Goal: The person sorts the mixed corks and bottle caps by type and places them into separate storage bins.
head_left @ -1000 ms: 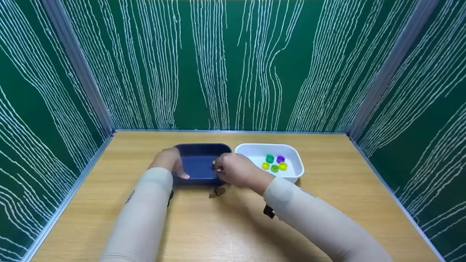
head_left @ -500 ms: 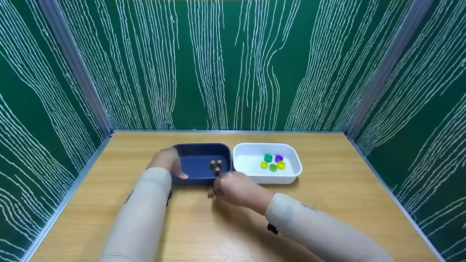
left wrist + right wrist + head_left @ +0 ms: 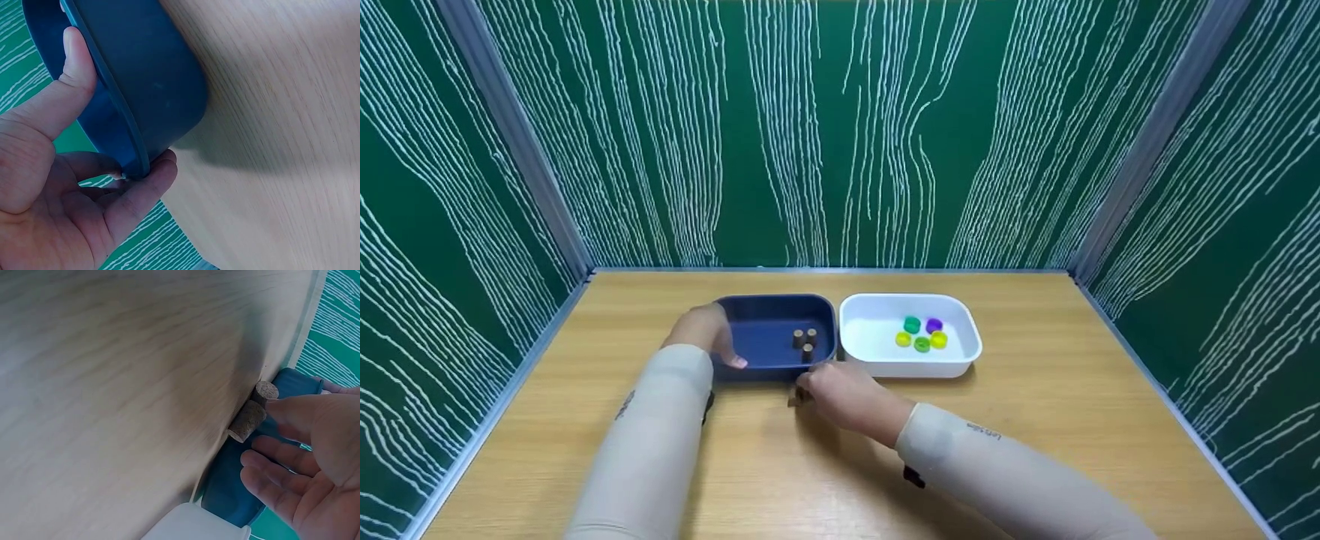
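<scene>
My left hand grips the left end of a dark blue tub, thumb over the rim and fingers round the outer corner. Three small corks stand inside the tub near its right end. My right hand is low at the tub's front right, thumb and fingertips at two more corks in front of it. In the right wrist view one cork lies on its side, and the other cork shows its round end beside the thumb. The index finger is hidden, so I cannot tell whether it pinches a cork.
A white tub stands close to the right of the blue one, holding several small coloured rings or caps in green, yellow and purple. Both tubs are on a wooden table, with green white-lined walls behind and at the sides.
My right hand has come out of the blue tub and down to the corks in front, then slightly left. A third cork now shows inside the tub. The left hand stays put.
</scene>
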### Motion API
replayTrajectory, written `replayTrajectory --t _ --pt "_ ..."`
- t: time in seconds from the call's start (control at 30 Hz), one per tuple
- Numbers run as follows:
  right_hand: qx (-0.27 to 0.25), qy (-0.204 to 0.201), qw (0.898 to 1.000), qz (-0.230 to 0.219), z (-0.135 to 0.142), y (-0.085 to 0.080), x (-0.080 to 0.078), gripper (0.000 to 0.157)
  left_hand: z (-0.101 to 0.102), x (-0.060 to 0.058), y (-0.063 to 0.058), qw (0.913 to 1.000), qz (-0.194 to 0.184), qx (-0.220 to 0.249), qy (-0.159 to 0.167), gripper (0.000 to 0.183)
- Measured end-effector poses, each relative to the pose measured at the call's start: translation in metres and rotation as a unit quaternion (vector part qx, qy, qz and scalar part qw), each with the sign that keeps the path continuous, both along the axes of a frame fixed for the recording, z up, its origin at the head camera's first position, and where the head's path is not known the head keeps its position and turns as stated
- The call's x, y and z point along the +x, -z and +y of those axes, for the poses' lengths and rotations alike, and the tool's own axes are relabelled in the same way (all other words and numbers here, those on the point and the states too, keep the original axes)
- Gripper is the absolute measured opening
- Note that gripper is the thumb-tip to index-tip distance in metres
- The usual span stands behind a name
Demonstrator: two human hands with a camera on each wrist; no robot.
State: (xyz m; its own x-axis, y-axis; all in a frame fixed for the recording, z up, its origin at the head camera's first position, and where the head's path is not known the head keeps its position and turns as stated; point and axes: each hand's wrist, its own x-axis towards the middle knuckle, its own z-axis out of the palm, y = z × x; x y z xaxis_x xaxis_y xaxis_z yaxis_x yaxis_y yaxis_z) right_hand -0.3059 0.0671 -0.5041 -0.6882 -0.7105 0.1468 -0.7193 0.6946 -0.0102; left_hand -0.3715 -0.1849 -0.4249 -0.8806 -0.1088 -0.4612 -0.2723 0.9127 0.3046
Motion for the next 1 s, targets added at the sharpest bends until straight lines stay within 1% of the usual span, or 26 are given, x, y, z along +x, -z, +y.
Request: replayTrajectory --t 0.1,0.27,0.4,0.5,0.73,0.8,1.0 --pt "0.000 0.003 1.000 -0.012 -0.0004 0.0003 -0.0002 0.008 0.0008 0.0004 -0.0008 1.0000 0.001 0.003 -0.002 0.099" --pt "0.005 -0.003 1.000 -0.004 0.0011 0.0031 -0.0008 0.008 0.0019 0.0002 -0.0007 0.9999 -0.003 -0.009 0.007 0.096" --pt "0.002 -0.004 1.000 -0.009 0.0017 0.0040 -0.0015 0.008 0.0016 0.0000 -0.0008 0.9997 -0.007 -0.018 0.014 0.094" --pt "0.005 0.003 1.000 -0.023 0.0008 0.0038 -0.0022 0.009 0.0009 -0.0007 -0.0012 0.9995 -0.009 -0.021 0.019 0.093" --pt "0.010 0.015 0.998 -0.058 -0.0049 -0.0005 -0.0048 0.016 -0.0002 -0.0036 -0.0010 0.9996 -0.017 -0.021 0.011 0.095" --pt "0.009 0.014 0.998 -0.066 -0.0056 -0.0008 -0.0053 0.017 0.0005 -0.0025 -0.0023 0.9996 -0.018 -0.020 0.012 0.095" --pt "0.004 0.020 0.996 -0.082 -0.0024 0.0009 -0.0058 0.017 0.0028 0.0033 -0.0078 0.9990 -0.018 -0.027 0.030 0.102"
